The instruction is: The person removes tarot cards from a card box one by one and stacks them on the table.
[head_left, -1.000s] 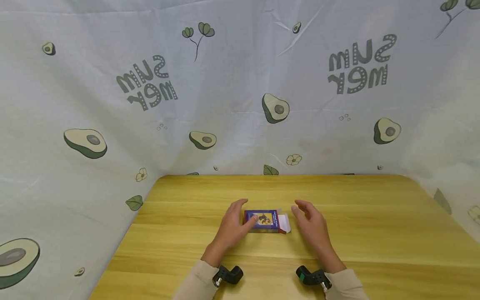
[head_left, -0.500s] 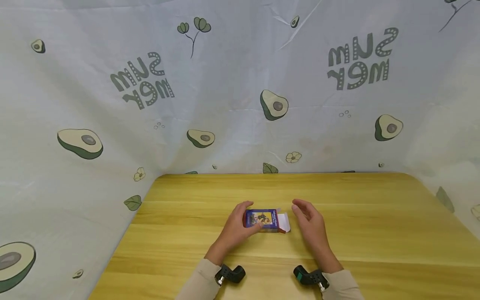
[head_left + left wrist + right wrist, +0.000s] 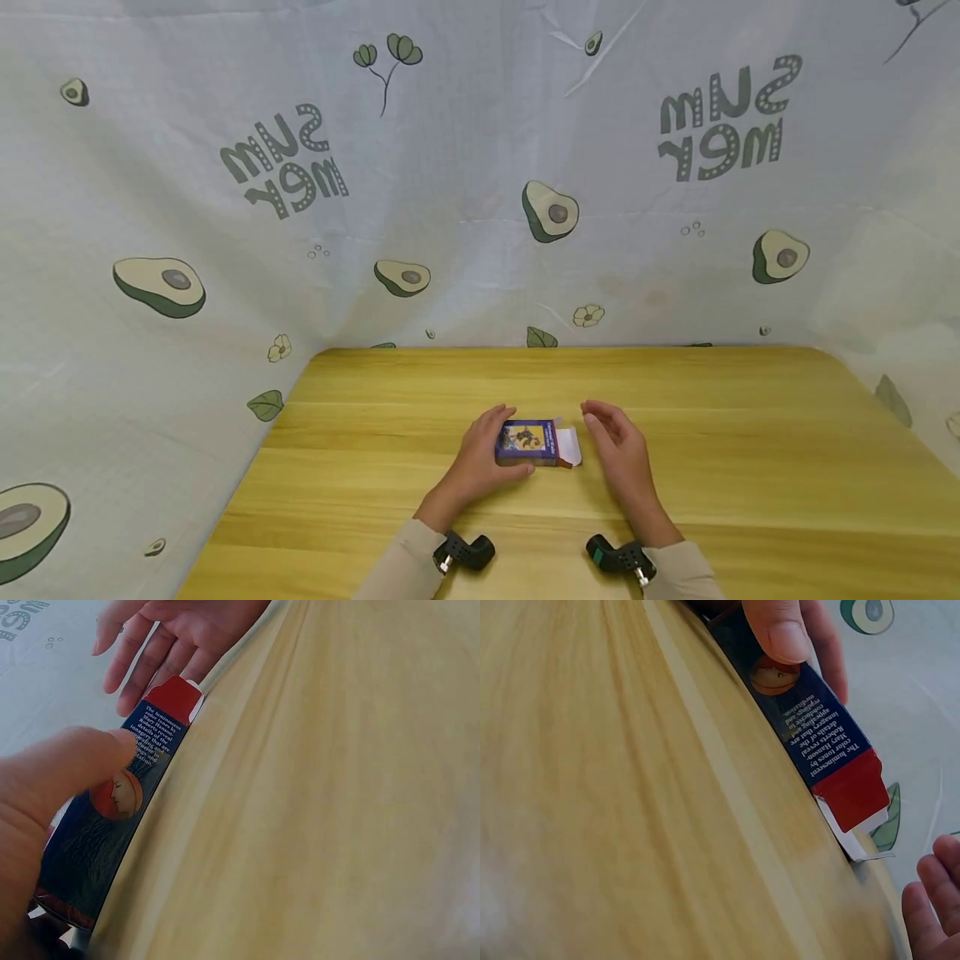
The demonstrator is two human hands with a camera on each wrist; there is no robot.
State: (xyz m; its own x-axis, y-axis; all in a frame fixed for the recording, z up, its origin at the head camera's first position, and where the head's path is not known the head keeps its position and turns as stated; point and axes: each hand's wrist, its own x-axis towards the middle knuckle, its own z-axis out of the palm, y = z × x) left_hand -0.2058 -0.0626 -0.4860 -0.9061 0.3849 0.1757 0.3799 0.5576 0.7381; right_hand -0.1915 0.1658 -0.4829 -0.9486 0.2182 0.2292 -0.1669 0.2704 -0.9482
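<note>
A small blue card box [image 3: 527,438] with a picture on its top lies flat on the wooden table. Its right end is open, with white and red flaps [image 3: 853,791] sticking out. My left hand [image 3: 482,454] spans the left end of the box, thumb along the near side and fingers at the far side. In the left wrist view the thumb [image 3: 90,757] lies against the printed narrow side of the box. My right hand [image 3: 619,443] hovers just right of the open flaps, fingers loosely bent and holding nothing. The inside of the box is hidden.
The pale wooden table [image 3: 712,467] stretches out around both hands. Behind it and at its sides hangs a whitish cloth [image 3: 465,167] printed with avocados and lettering. Each wrist wears a black camera mount [image 3: 468,552].
My left thumb has moved off the top of the box to its near side, and the left hand has shifted slightly right. The right hand and box have barely moved.
</note>
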